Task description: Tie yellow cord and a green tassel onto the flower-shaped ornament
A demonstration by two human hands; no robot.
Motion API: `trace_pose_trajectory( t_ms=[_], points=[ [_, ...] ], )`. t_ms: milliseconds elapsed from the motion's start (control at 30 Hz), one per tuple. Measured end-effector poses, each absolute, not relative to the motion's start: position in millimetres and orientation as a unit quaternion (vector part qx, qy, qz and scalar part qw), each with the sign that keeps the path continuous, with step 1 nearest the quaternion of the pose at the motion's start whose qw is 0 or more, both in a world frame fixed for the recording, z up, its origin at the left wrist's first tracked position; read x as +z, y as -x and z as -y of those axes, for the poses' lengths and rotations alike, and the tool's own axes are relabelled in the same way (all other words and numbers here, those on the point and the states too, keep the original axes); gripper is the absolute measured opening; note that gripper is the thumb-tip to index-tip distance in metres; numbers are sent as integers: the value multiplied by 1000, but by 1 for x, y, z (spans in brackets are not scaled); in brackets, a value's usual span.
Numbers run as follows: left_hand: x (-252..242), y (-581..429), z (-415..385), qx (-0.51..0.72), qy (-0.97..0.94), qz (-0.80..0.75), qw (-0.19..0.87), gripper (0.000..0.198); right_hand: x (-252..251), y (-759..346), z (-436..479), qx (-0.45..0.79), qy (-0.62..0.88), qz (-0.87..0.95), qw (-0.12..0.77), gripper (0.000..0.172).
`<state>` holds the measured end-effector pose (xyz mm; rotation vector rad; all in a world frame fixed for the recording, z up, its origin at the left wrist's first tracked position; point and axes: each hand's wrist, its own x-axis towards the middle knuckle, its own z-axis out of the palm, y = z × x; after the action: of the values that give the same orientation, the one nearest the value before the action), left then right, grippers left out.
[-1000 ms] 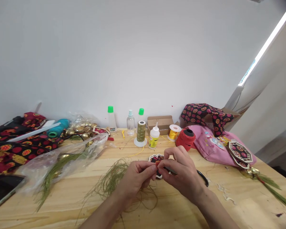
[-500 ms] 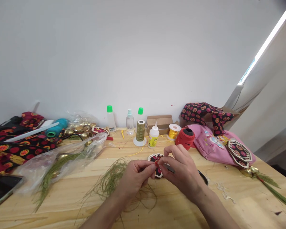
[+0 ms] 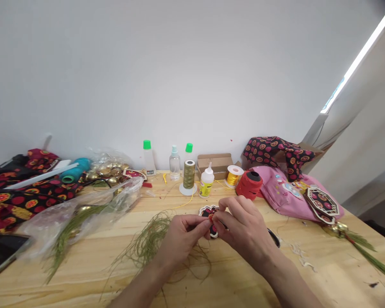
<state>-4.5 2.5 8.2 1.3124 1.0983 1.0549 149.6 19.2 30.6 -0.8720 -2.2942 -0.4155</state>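
My left hand [image 3: 185, 233] is closed in a pinch, thumb against forefinger, on a small red piece [image 3: 210, 217] too tiny to identify. Against the same piece, the thumb and forefinger of my right hand [image 3: 245, 224] are pressed together. Just behind the fingertips lies a dark floral ornament [image 3: 207, 209] with a white scalloped rim, partly covered by both hands. Loose green thread [image 3: 147, 241] lies in a tangle beside and beneath my left wrist. A black curved handle [image 3: 273, 238] shows past my right hand, which hides the rest.
Behind the hands stand a glue bottle [image 3: 206, 184], a green thread spool [image 3: 189, 175], a yellow cord spool [image 3: 234, 176] and a red thread cone [image 3: 250, 185]. A pink bag [image 3: 276, 194] lies right; a plastic bag [image 3: 93, 222] and phone [image 3: 4, 252] lie left.
My right fingers have drawn in slightly at the red piece, and the raised fingers have lowered a little. My left hand keeps its pinch in nearly the same spot.
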Motion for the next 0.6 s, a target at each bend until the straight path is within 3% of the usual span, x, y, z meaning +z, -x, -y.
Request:
trace_pose_trajectory(
  t_ms=[600],
  points=[
    [9,4,-3,451,-566,-463,512,26,33,-148,-17,-102,333,878,329,15]
  ],
)
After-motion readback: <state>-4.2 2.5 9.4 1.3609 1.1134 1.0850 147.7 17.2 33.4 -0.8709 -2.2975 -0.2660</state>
